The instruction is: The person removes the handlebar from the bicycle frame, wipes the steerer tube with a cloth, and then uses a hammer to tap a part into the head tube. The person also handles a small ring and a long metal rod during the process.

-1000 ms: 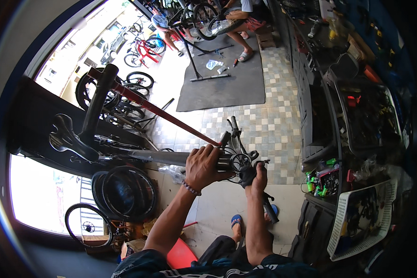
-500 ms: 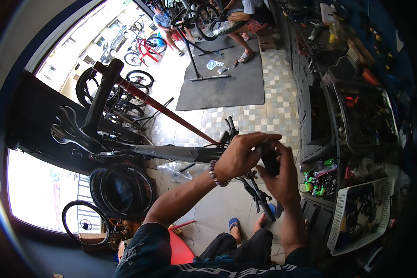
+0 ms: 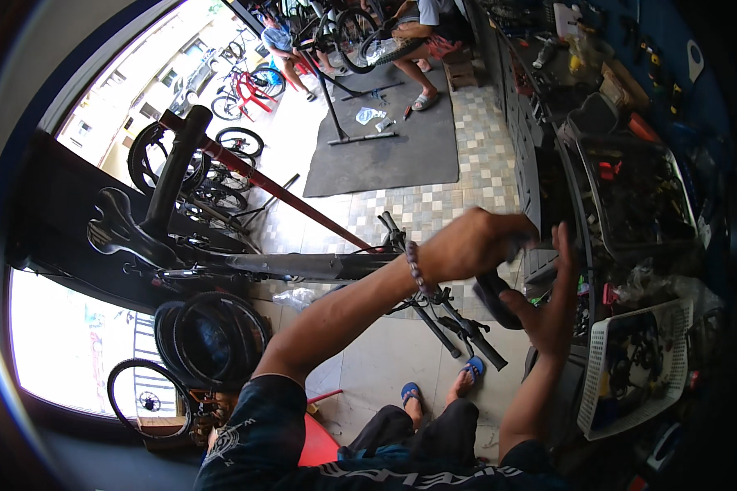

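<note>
My left hand [image 3: 487, 244], a beaded bracelet at its wrist, reaches across to the right over the front end of a bicycle. Its fingers are curled in, and a small greyish thing shows blurred at them, too unclear to name. Just below is a dark, curved, elongated part [image 3: 498, 299] whose kind I cannot tell. My right hand [image 3: 544, 315] is beside it, thumb near or touching it, fingers stretched upward. The bicycle's grey frame tube [image 3: 303, 266] runs left to a black saddle [image 3: 123, 225]. Handlebars [image 3: 467, 327] hang below my hands.
A red stand bar [image 3: 287, 200] slants behind the frame. To the right are a white basket [image 3: 635, 368] of parts and a crowded tool bench [image 3: 581, 204]. Wheels [image 3: 221, 340] lean at left. Another person [image 3: 430, 49] sits by a bicycle beyond a grey mat [image 3: 385, 155].
Both my hands have moved to the right, and my right fingers have straightened away from the dark part. The handlebars have shifted, and the view has turned slightly.
</note>
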Available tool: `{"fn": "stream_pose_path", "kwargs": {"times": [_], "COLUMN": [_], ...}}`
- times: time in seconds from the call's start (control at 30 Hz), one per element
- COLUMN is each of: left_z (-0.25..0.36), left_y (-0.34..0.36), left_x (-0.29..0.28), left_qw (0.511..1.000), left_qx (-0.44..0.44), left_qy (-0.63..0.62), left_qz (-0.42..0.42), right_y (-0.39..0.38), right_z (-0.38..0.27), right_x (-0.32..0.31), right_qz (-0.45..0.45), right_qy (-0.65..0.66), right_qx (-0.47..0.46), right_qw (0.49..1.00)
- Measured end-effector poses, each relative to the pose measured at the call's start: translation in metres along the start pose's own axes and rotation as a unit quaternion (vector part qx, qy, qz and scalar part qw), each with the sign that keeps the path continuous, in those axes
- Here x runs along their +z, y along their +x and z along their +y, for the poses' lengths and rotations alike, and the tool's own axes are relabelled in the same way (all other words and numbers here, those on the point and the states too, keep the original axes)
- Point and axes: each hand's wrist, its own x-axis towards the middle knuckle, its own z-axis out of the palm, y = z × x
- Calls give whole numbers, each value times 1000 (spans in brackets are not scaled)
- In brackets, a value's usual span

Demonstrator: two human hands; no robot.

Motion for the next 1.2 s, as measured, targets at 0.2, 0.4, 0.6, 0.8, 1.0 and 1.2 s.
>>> {"fn": "stream_pose_path", "kwargs": {"times": [0.2,0.4,0.6,0.8,1.0,1.2], "left_z": [22,-2,-4,-1,-28,-30], "left_y": [-9,-1,-62,-148,-175,-178], "left_x": [-5,-53,-75,-88,-65,-60], "left_qw": [991,975,933,870,852,855], "left_qx": [10,-33,-201,-313,-294,-283], "left_qy": [119,220,291,320,421,426], "left_qz": [-53,-20,-72,-207,-102,-86], "right_y": [2,-25,-88,-120,-114,-88], "right_z": [24,36,68,82,73,54], "right_x": [7,-3,44,166,227,242], "right_qz": [-74,-305,-100,-153,-116,-165], "right_qy": [343,202,428,157,143,130], "right_qx": [161,122,202,-27,24,36], "right_qw": [922,922,875,975,983,977]}}
